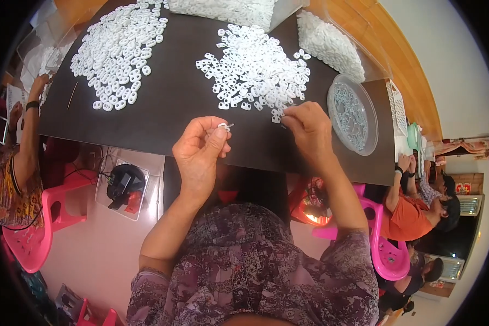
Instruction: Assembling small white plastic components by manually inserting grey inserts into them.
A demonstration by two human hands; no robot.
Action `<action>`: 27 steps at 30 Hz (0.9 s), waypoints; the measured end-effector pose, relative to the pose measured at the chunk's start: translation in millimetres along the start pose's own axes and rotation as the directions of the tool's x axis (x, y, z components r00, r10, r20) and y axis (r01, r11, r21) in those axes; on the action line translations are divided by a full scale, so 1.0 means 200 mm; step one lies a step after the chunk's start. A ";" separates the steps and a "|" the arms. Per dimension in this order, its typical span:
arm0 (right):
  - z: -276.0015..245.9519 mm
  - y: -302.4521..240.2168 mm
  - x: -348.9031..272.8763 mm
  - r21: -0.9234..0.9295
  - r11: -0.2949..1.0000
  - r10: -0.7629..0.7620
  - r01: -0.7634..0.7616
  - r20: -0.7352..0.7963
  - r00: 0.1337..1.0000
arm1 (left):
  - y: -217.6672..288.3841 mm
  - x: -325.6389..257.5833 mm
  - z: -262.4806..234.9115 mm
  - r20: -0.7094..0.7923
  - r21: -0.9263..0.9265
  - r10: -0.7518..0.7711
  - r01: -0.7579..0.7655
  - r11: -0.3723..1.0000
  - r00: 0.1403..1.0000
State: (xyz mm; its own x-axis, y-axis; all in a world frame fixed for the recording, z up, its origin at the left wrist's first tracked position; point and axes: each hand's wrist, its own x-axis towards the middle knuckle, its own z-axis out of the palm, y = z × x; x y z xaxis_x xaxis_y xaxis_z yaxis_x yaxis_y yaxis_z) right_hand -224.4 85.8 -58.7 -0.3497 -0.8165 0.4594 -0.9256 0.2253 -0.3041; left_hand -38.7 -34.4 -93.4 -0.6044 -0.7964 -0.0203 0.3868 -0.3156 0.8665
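Note:
Between thumb and fingertips, my left hand (198, 149) pinches a small white plastic piece (223, 126) with a grey screw (231, 125) sticking out of its right side. My right hand (312, 130) is at the near right edge of a pile of white two-holed pieces (261, 68), its fingers drawn together. Beside those fingertips lies a loose white piece (276, 119). A small metallic bit shows just below them; whether the hand grips it or something else I cannot make out. Right of this hand stands a round clear tub (372, 122) holding many grey screws.
White oval pieces (117, 51) form another pile at the far left of the dark table (146, 127). Clear bins of white parts (331, 46) line the back. Other people sit at left (19, 168) and right (415, 214); pink plastic chairs (388, 255) flank me.

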 end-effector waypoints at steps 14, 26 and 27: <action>0.14 0.10 0.12 -0.269 0.963 -0.028 0.017 -0.036 0.999 | 0.00 0.00 0.00 0.012 -0.024 -0.025 0.025 0.999 1.000; 0.06 -0.15 0.11 0.638 0.650 0.354 -0.413 0.228 0.907 | 0.02 0.01 0.01 -0.003 -0.035 -0.030 0.030 0.999 1.000; 0.06 -0.18 0.11 0.721 0.535 0.331 -0.441 0.301 0.894 | 0.03 0.01 0.01 -0.006 -0.039 -0.033 0.033 0.999 0.999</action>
State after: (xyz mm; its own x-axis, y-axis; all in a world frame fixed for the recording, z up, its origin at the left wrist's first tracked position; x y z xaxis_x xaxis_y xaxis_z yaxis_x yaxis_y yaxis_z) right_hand -197.6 52.9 -48.1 -0.5756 -0.8156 0.0588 -0.2368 0.0974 -0.9667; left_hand -38.4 -36.2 -88.0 -0.6125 -0.7888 -0.0520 0.3934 -0.3612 0.8454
